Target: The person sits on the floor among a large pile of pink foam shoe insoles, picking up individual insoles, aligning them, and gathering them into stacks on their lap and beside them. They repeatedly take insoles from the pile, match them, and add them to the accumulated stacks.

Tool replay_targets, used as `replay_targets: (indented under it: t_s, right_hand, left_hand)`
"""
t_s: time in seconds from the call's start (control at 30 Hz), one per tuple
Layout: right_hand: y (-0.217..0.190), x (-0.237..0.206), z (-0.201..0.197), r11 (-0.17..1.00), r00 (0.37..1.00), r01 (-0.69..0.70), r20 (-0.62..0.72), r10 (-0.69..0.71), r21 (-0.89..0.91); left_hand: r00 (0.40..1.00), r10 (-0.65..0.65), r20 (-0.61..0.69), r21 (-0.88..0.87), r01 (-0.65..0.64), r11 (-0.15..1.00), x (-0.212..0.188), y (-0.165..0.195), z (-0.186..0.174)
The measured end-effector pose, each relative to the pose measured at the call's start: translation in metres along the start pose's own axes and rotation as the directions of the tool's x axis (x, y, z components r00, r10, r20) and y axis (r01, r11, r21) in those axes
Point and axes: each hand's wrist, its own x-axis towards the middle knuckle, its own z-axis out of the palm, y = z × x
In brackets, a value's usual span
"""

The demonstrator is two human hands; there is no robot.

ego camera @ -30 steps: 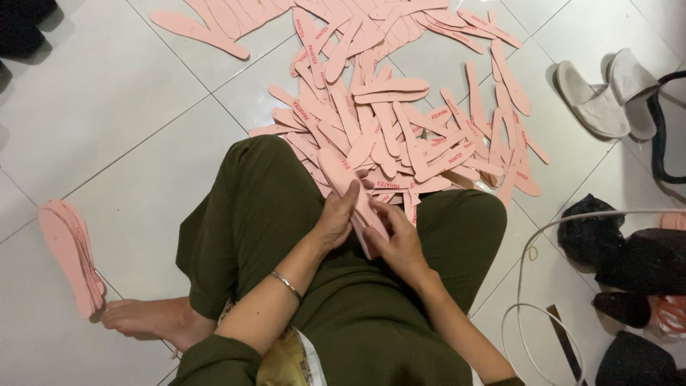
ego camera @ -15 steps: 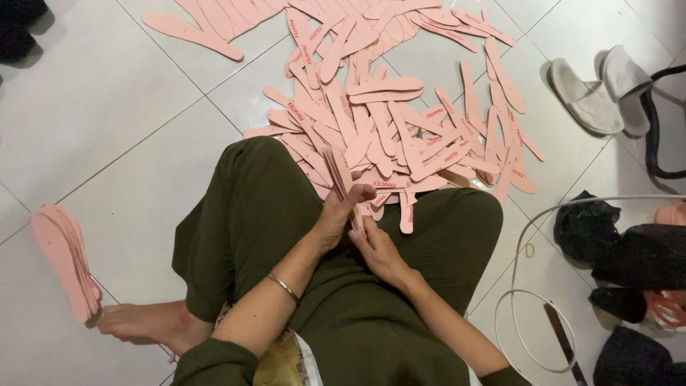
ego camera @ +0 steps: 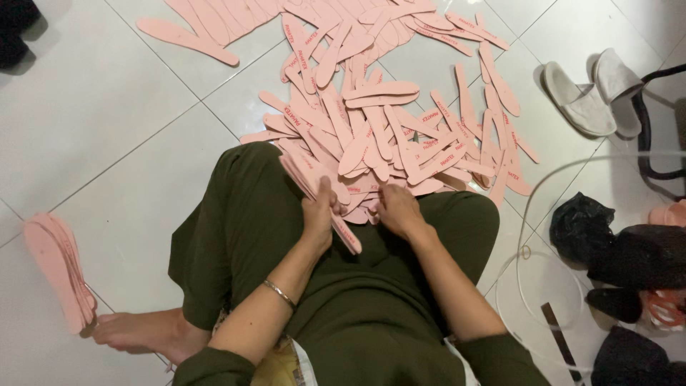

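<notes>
A slim stack of pink insoles [ego camera: 314, 187] lies slanted across the olive-trousered lap [ego camera: 371, 286], gripped midway. Just beyond the lap, loose pink insoles [ego camera: 400, 121] sprawl flat, overlapping every way.

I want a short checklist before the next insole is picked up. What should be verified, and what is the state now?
1. Left hand grips the stack of pink insoles: ok.
2. Stack edges aligned: not ok, the insoles are slightly fanned.
3. Right hand free to pick: ok, it rests on the loose pile, holding nothing clearly.
4. Loose insoles within reach: ok, they lie just before the knees.
5. Whether the next insole lies printed side up: cannot tell.
6. Finished stack on the floor at the left, apart from the pile: ok.
</notes>
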Motion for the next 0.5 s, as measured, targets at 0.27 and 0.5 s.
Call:
replay_targets:
  t_s: [0.27,0.5]
  right_hand:
    - [0.010,0.038,-0.008,0.964,0.995,-0.090,0.015,0.097,-0.251]
    - [0.010,0.031,0.005,0.992,0.982,-0.128,-0.146,0.124,-0.020]
  left_hand:
    - [0.993,-0.109,0.037,0.034,0.108,0.994,-0.015,0.018,0.016]
    - [0.989,-0.138,0.043,-0.001,0.139,0.990,-0.013,0.011,0.010]
